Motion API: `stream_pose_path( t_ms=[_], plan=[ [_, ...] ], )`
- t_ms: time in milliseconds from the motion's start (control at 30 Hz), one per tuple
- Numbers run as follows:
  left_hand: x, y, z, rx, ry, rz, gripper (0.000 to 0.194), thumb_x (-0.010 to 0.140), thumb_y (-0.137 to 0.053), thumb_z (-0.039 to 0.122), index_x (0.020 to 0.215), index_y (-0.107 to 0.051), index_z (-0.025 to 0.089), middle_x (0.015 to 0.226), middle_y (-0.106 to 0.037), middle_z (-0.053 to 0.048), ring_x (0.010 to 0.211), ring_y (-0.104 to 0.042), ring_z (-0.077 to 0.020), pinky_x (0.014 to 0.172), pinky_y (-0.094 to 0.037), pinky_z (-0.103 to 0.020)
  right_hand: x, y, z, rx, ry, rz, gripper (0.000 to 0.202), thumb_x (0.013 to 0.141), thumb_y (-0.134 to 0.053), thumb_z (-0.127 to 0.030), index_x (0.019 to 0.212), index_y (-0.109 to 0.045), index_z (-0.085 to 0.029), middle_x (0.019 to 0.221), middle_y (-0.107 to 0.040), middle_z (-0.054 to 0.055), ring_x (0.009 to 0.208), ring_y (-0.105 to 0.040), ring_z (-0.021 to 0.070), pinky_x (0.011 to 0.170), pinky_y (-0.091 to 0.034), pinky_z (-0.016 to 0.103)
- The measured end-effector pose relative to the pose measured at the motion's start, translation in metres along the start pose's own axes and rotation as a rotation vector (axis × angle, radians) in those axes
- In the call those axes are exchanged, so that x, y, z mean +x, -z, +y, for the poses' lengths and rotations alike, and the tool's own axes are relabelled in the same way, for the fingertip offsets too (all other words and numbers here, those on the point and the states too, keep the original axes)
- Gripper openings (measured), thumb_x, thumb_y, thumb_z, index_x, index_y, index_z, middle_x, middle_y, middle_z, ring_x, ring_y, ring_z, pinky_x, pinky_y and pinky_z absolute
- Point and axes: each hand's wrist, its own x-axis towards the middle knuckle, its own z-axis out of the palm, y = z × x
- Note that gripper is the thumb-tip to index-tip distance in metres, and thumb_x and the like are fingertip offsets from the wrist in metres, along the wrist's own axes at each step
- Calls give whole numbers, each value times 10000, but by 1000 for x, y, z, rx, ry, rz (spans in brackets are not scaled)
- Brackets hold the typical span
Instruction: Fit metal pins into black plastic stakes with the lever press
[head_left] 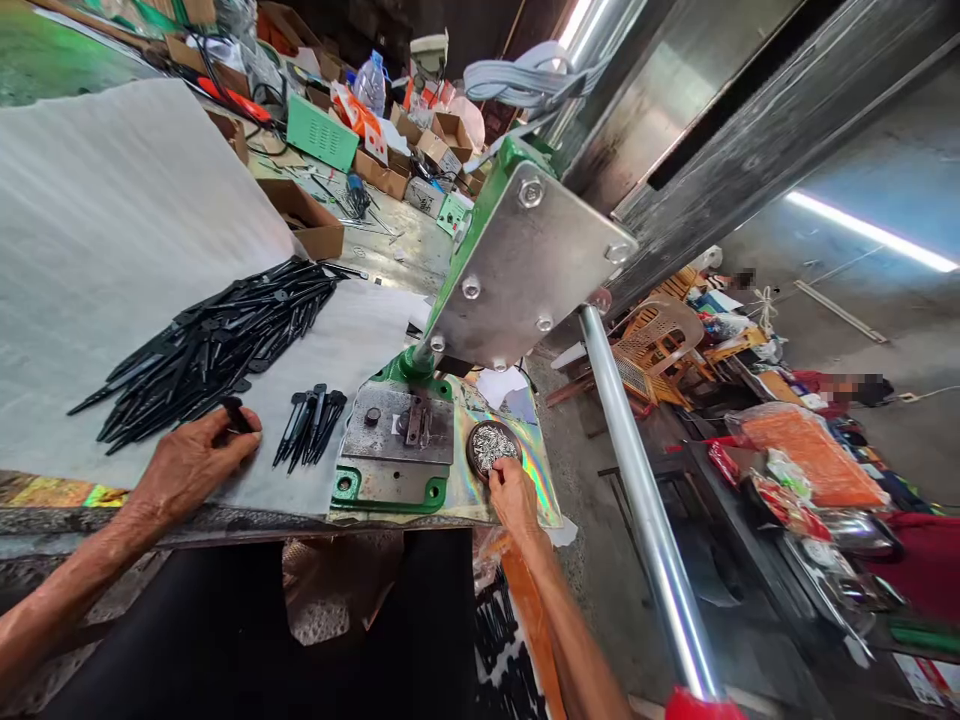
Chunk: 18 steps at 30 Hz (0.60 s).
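Spikes [225, 340], black and slender, lie heaped on a white sheet [142, 190] spread over the surface, beyond the left hand [187, 462]; a smaller bundle [309, 428] lies apart from the heap, between that hand and the press base [394, 488]. The left hand is drawn in, thumb and fingers pinched about one black spike [237, 415], most of which the fingers hide. The right hand [516, 500] reaches into a round dark dish [471, 455] of small bright metal pieces [492, 440], just beside the base; its fingers are close together, and whether they grip a piece cannot be told.

Handling, as judged from appearance: each spike looks light and fairly stiff, probably moulded plastic, smooth enough to turn between the fingers. The broader end offers the surer hold, taken between thumb and forefinger; the tapering point gives less to grasp and may be the part that bends or snaps. Spikes in the heap cross one another and may catch, so one is best drawn out along its length. The metal pieces look hard, very light and slippery; a fingertip pinch suits them, though several may come up together. A small metal fixture [417, 425] stands on the base between the hands.
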Motion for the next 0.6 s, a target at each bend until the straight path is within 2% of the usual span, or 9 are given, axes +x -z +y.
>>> stream_pose_path(
  t_ms=[133, 267, 467, 600],
  plan=[
    [1, -1, -3, -39, -6, -19, 372, 644, -486, 477, 894, -529, 206, 585, -584, 61, 638, -564, -165, 691, -370, -222, 0, -4, -1, -65, 21, 19, 148, 783, -436, -137, 792, -584, -147, 832, -608, 120, 743, -564, 226, 696, -388, 314],
    [-1, -1, -4, -96, -1, -20, 416, 639, -490, 517, 907, -521, 200, 601, -596, 57, 621, -577, -167, 697, -394, -233, 1, -5, 3, -27, 22, 32, 153, 793, -401, -188, 753, -548, -173, 740, -575, 73, 693, -536, 208, 656, -369, 300],
    [-3, -1, -2, -124, 8, -11, 360, 689, -506, 503, 903, -521, 213, 613, -592, 59, 618, -573, -159, 668, -409, -232, 2, -3, 11, 158, -27, 26, 147, 778, -400, -236, 693, -511, -190, 620, -500, 0, 587, -459, 165, 599, -352, 293],
    [-12, 0, 13, -298, 80, 43, 289, 695, -556, 445, 868, -532, 215, 658, -596, 55, 609, -578, -151, 640, -455, -237, 2, 0, 12, 320, -52, 18, 171, 822, -482, -297, 707, -510, -174, 622, -472, -23, 577, -448, 137, 585, -365, 276]
  ],
)
